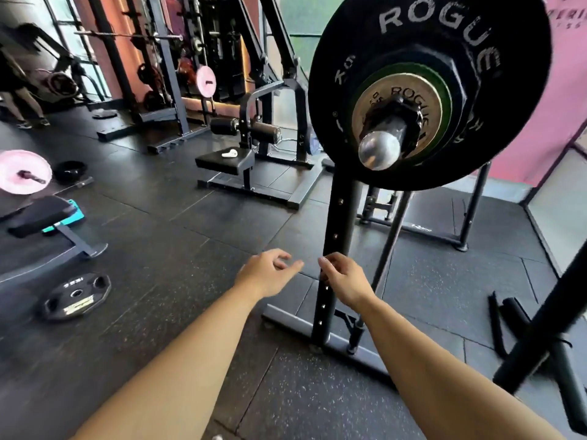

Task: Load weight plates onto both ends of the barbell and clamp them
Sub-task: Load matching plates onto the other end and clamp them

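Hanging low at the centre of the frame, the left hand (266, 274) and right hand (344, 279) are both loosely curled and hold nothing. The right hand lies in front of the rack post (341, 217); whether it touches it cannot be told. At upper right, the barbell (379, 150) end points toward the camera. On it sit a big black plate (365, 42), a green plate (446, 90) and a small tan plate (413, 87), with a black clamp (409, 114) against the tan one. Another plate (76, 295) lies flat on the floor at lower left.
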